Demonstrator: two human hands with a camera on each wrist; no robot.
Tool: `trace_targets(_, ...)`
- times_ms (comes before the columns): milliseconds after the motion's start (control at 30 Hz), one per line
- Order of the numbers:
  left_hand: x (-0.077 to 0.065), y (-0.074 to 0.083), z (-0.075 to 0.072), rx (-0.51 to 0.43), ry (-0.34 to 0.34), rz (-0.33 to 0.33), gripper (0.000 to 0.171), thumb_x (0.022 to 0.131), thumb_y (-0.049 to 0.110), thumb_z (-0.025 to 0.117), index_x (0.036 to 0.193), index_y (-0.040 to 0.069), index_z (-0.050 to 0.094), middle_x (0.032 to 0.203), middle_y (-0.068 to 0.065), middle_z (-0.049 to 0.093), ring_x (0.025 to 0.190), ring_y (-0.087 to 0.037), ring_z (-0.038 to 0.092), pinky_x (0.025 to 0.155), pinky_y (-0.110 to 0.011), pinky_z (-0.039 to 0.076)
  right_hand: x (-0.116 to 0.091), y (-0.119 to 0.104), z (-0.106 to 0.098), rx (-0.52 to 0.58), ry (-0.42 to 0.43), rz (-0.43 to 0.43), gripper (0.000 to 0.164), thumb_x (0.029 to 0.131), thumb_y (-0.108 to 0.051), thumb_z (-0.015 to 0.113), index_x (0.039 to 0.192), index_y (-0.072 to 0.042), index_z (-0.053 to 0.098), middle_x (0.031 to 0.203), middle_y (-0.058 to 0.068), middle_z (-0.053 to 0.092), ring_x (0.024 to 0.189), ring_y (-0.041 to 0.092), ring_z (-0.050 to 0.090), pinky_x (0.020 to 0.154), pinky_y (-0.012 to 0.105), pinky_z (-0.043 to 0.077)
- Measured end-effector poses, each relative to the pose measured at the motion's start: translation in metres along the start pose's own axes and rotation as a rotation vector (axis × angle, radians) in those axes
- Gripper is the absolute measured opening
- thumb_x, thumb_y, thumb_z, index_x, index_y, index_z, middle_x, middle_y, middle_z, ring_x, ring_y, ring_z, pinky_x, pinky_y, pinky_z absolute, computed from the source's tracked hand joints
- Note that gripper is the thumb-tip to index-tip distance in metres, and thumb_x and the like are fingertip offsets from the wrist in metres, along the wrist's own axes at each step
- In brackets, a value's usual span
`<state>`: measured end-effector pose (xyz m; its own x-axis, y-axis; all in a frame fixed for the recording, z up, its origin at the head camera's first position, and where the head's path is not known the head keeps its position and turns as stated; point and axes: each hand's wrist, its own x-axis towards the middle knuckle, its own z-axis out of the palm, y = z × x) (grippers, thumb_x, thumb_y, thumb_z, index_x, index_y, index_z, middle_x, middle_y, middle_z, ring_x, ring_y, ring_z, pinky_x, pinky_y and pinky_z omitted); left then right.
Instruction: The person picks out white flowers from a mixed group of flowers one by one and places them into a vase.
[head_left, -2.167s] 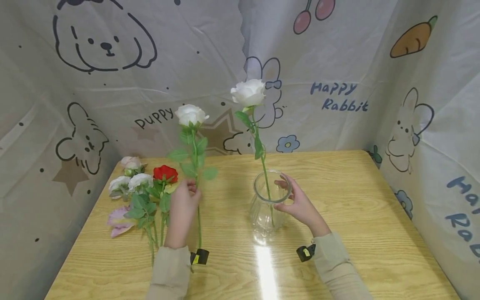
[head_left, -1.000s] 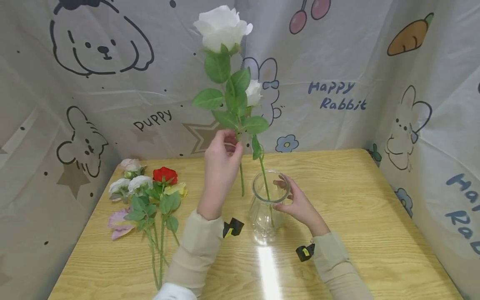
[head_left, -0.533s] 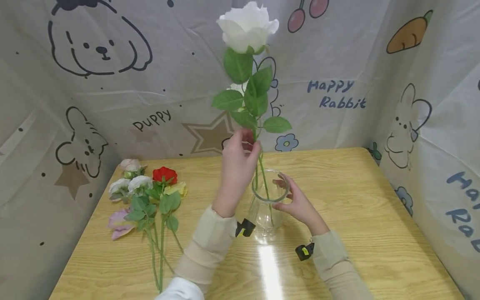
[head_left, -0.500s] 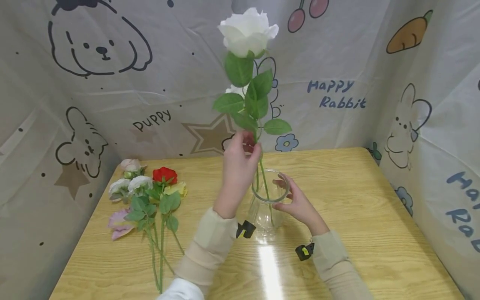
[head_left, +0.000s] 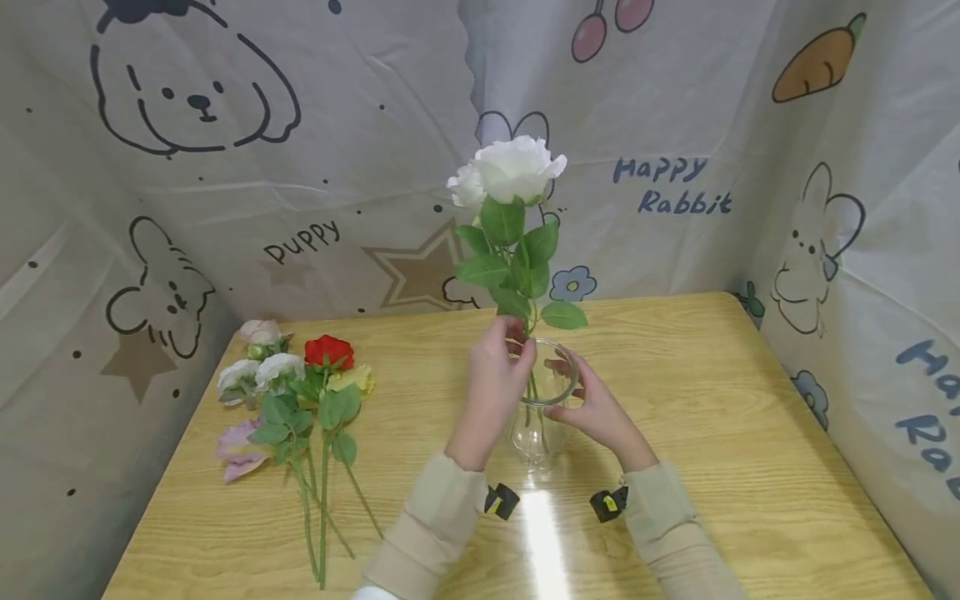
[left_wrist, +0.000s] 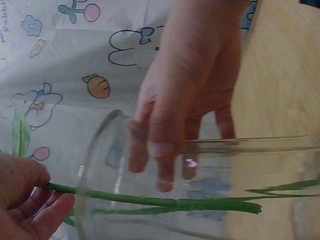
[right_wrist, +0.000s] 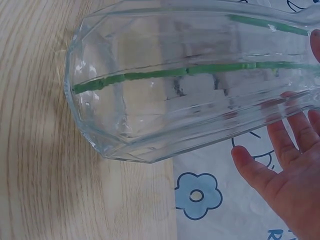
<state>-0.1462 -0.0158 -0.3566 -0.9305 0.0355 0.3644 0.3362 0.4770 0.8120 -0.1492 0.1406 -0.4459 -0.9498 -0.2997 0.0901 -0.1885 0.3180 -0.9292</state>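
Around the wood-grain table (head_left: 757, 467) hangs a pale, creased curtain (head_left: 360, 108) printed with a dog's face (head_left: 198, 102), brown stars (head_left: 423, 268), blue flowers (head_left: 573, 284), pink cherries (head_left: 589, 38), an orange carrot (head_left: 813, 67) and blue "Happy Rabbit" lettering (head_left: 670, 185).

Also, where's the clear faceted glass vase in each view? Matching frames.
Head: clear faceted glass vase below and right of centre, upright.
Left wrist: vase sideways in lower part, mouth left.
Right wrist: vase sideways in upper part, base left.
Shared landmark: slender green stems inside the vase.
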Motion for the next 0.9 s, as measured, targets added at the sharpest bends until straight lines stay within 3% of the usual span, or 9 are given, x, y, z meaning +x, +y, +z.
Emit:
trace_targets(167,-0.008,-0.005,0.004,0.035,-0.038,-0.024,0.019,0.083,0.008,0.054,0.1,0.001,0.052,0.091,-0.013,0.061,0.077,-0.018,0.061,0.064,-0.015,0.051,0.0,-0.002,0.0,0.002,0.003,0.003,0.083,0.071,-0.016,0.069,0.139,-0.016,0.022,0.137,0.013,0.043,0.128,0.031,0.036,0.099,0.061,0.034)
trace_targets(367,-0.015,-0.007,0.006,0.129,-0.03,0.023,0.017,0.082,0.01,0.055,0.096,0.001,0.054,0.087,-0.011,0.061,0.075,-0.018,0.06,0.067,-0.02,0.053,0.0,-0.001,0.0,-0.006,0.012,0.011,0.076,0.07,-0.017,0.069,0.135,-0.019,0.029,0.135,0.011,0.046,0.127,0.031,0.036,0.099,0.06,0.033)
trace_targets(533,-0.018,-0.006,0.002,0.213,-0.031,0.053,0.018,0.081,0.013,0.057,0.096,0.003,0.056,0.088,-0.009,0.062,0.079,-0.019,0.059,0.071,-0.023,0.052,0.0,0.0,0.001,-0.005,0.014,0.021,0.074,0.07,-0.017,0.069,0.134,-0.021,0.032,0.135,0.011,0.045,0.127,0.032,0.035,0.1,0.059,0.033)
trace_targets(900,-0.022,-0.005,-0.009,0.285,-0.028,0.039,0.022,0.08,0.017,0.06,0.098,0.005,0.057,0.092,-0.007,0.062,0.083,-0.017,0.059,0.073,-0.023,0.053,0.0,0.003,0.0,-0.02,0.012,0.001,0.076,0.07,-0.019,0.07,0.135,-0.021,0.03,0.135,0.012,0.044,0.127,0.032,0.036,0.1,0.059,0.034)
